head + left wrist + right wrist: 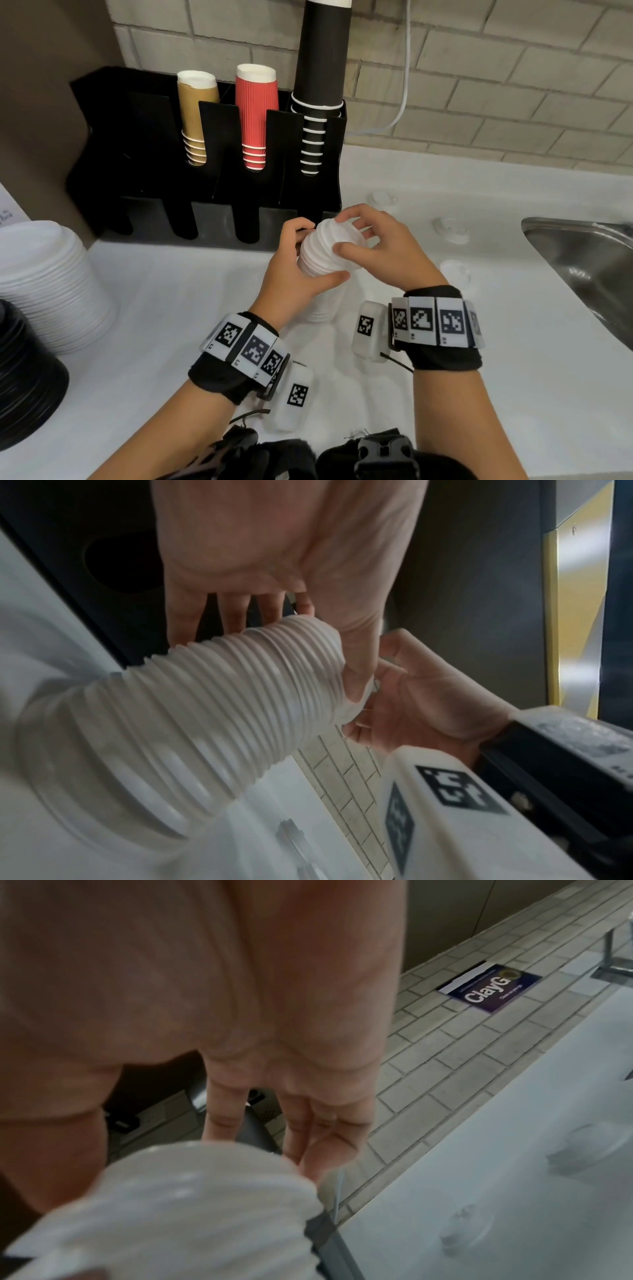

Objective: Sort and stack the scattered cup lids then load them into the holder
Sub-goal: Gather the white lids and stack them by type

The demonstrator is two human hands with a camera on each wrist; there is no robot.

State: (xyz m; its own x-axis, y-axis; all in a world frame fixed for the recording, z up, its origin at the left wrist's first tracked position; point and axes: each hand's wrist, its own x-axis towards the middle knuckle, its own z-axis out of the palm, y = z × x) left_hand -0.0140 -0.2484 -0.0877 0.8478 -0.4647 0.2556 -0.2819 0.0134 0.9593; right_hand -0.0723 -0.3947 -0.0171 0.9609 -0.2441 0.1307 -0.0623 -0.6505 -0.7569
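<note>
A tall stack of white cup lids (325,246) stands on the white counter, leaning a little toward the black holder (205,164). My left hand (301,260) grips its upper part from the left, thumb across the front. My right hand (370,240) holds the top lids from the right, fingers curled over the rim. In the left wrist view the ribbed lid stack (212,710) runs from the counter up to both hands. The right wrist view shows the top of the lid stack (178,1204), blurred, under my fingers (222,1118).
The holder carries brown (195,116), red (255,113) and black (320,68) cup stacks. Big piles of white lids (44,284) and black lids (24,377) sit at the left. Three clear lids (448,228) lie on the counter near a steel sink (582,260).
</note>
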